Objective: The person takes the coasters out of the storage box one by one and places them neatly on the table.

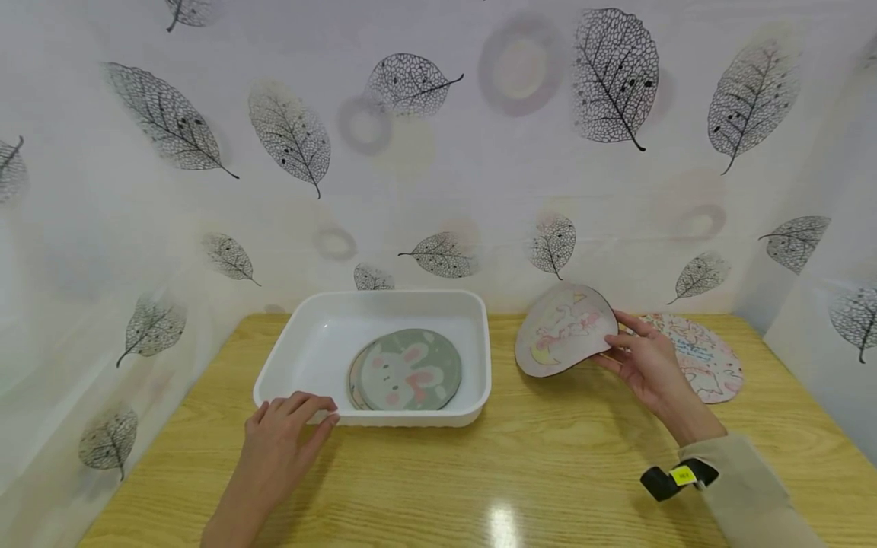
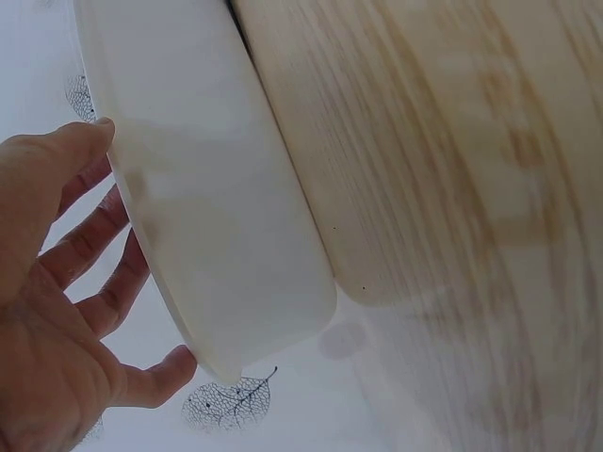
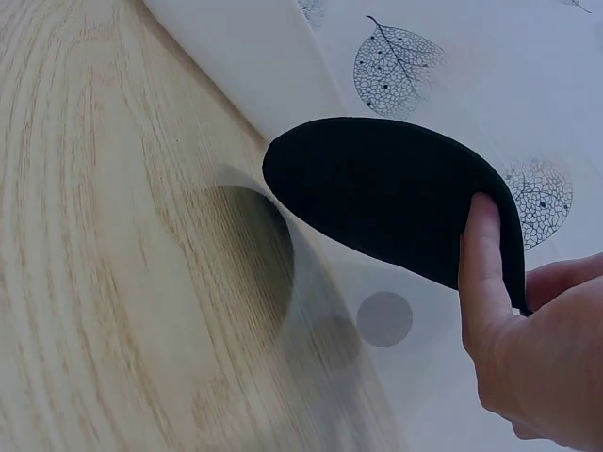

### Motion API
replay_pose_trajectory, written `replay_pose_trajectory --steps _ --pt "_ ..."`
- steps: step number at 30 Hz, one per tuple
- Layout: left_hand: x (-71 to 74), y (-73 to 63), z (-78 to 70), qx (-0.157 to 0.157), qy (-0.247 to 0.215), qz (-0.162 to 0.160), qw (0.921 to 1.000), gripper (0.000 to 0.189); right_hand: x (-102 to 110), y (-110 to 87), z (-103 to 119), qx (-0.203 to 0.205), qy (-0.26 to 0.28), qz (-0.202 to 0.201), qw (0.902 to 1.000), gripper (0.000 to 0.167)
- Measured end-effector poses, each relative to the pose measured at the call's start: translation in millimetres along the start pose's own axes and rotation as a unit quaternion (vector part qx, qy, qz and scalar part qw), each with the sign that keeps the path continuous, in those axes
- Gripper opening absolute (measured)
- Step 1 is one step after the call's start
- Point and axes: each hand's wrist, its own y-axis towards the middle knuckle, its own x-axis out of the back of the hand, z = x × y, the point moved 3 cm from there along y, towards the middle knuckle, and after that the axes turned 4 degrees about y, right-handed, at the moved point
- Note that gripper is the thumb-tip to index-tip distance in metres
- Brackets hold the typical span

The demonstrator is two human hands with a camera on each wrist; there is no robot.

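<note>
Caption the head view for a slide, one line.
Left hand grips a white tray by its rim; right hand holds a bent pink mat above the table.

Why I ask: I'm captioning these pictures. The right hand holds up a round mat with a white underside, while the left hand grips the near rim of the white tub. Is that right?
Not quite: the mat has a black underside, as the right wrist view shows. The right hand does hold it up, and the left hand grips the near rim of the white tub.
</note>
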Motion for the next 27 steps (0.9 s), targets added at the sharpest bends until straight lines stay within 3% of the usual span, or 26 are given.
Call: replay_pose_trajectory --steps 14,22,27 --pt "-1.0 -0.1 0.4 -0.004 0.000 -0.005 1.0000 0.017 7.4 5.6 -4.4 -0.013 -0.021 -0.018 0.9995 0.054" --pt "-0.5 0.0 0.4 0.001 0.000 -0.001 1.0000 0.017 12.4 12.3 -6.1 -0.034 -0.065 -0.025 0.9970 0.071" --pt "-0.7 -0.4 0.4 -0.001 0.000 -0.004 1.0000 0.017 16.1 15.3 -8.5 -0.040 -0.097 -0.031 0.9940 0.073"
